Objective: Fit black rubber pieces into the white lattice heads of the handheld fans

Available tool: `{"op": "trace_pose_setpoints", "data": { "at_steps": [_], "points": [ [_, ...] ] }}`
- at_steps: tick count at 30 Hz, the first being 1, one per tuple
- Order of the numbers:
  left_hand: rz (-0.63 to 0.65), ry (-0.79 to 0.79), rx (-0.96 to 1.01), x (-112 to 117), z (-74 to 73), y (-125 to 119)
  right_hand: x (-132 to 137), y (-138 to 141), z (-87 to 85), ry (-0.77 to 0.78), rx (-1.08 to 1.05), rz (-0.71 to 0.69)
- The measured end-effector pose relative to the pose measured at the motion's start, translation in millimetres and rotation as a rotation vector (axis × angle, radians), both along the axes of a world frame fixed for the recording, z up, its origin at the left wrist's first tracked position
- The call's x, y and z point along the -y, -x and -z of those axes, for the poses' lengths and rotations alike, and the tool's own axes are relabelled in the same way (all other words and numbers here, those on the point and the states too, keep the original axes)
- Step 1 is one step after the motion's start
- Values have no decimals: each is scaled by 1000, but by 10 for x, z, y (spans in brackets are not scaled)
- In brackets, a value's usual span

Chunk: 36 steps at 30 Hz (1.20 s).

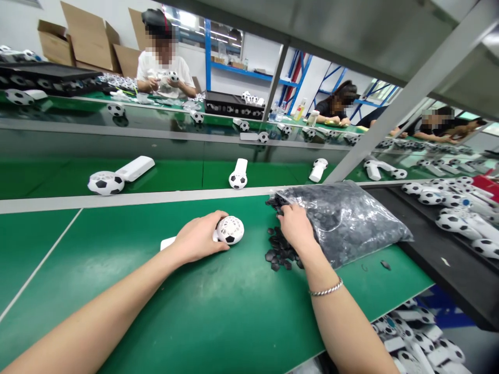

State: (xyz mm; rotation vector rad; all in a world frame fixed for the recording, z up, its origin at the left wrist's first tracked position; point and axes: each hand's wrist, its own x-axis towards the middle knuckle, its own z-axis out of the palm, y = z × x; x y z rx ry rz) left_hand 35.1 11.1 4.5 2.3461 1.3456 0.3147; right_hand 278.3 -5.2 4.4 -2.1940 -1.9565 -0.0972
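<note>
Head view: a green workbench (218, 311) carries a clear plastic bag (358, 218), right of centre. Left of the bag, the left hand (199, 234) grasps a football-headed handheld unit (231, 230), fingers and thumb wrapped behind its ball end; its long axis runs nearly left to right, ball pointing right, handle left. The right hand (296, 223) reaches among black pentagonal pieces (276, 243) at the bag's mouth; whether its fingertips pinch one cannot be told. Picking singly, by the edges, while keeping the openwork uncovered, seems best.
</note>
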Motion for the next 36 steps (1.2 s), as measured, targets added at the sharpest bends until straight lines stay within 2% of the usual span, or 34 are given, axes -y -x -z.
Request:
{"op": "trace_pose_setpoints", "data": {
  "at_steps": [2,9,12,14,18,24,27,32,36],
  "points": [
    [11,-13,-11,-9,5,-2,-12,-73,9,67,88,68],
    [87,-96,0,-9,25,33,34,135,80,86,22,-120],
    [103,-152,-63,-28,33,56,61,194,63,-10,-91,-235],
    [109,-178,-71,-44,39,58,75,226,41,-70,-253,-320],
    [68,-212,-28,-66,55,43,109,306,0,-34,-570,-441],
    [130,-189,2,-104,74,80,144,360,-11,56,-548,-528],
    [116,-167,-8,-110,63,105,162,381,-16,75,-660,-523],
    [198,-96,17,-79,14,124,233,474,-50,-15,-791,-615],
    [142,-86,40,-57,5,101,268,548,-35,-2,-842,-658]
  ]
}}
